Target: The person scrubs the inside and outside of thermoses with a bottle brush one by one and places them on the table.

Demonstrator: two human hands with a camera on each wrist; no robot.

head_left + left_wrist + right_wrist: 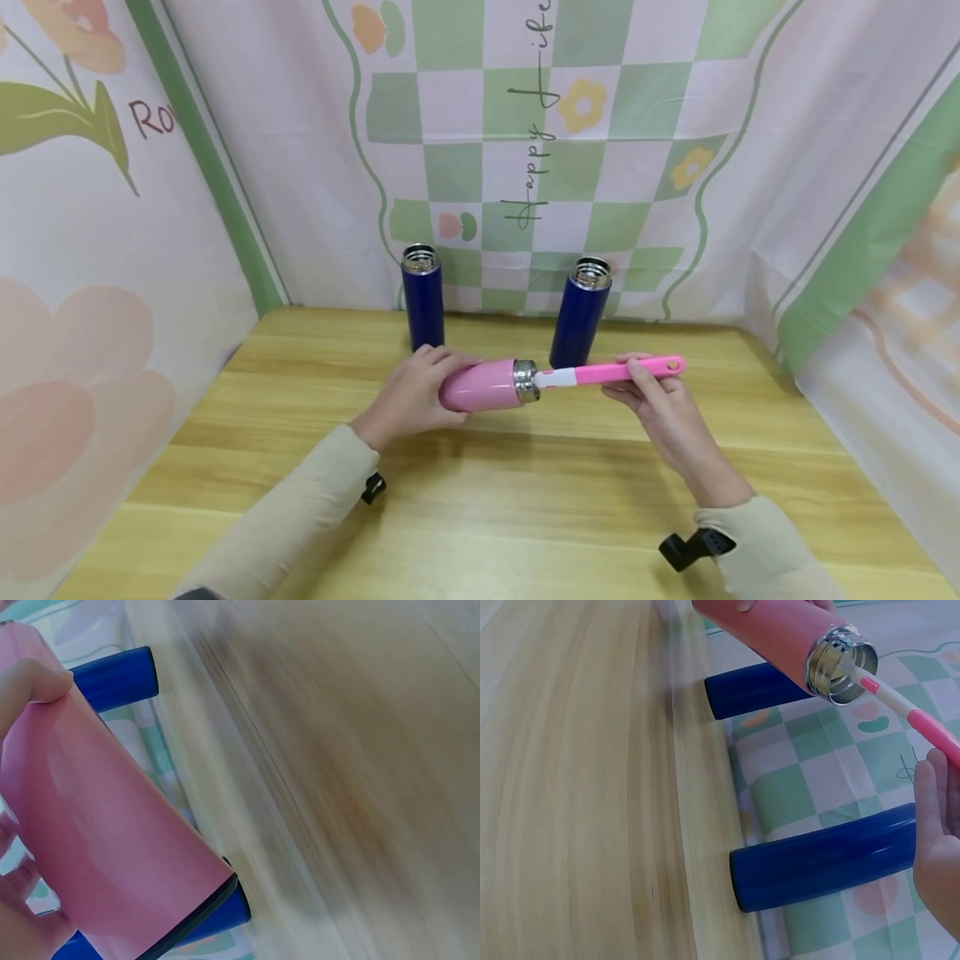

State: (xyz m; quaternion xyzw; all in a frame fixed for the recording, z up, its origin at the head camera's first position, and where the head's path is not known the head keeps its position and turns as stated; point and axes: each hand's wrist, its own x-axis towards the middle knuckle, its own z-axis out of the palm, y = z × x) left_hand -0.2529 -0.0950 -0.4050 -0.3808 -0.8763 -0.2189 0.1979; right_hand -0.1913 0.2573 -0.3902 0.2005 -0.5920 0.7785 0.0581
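Observation:
A pink thermos bottle (483, 386) lies sideways in the air above the table, its steel mouth facing right. My left hand (420, 390) grips it around the base end; in the left wrist view the thumb and fingers wrap the pink body (112, 817). My right hand (660, 408) pinches the pink handle of a bottle brush (630, 370). The brush's white neck enters the open mouth (844, 664), and its head is hidden inside the bottle.
Two uncapped blue thermos bottles stand upright at the back of the wooden table (480, 517), one on the left (424, 304) and one on the right (579, 321). Behind them hangs a green-and-white checked curtain (517, 108).

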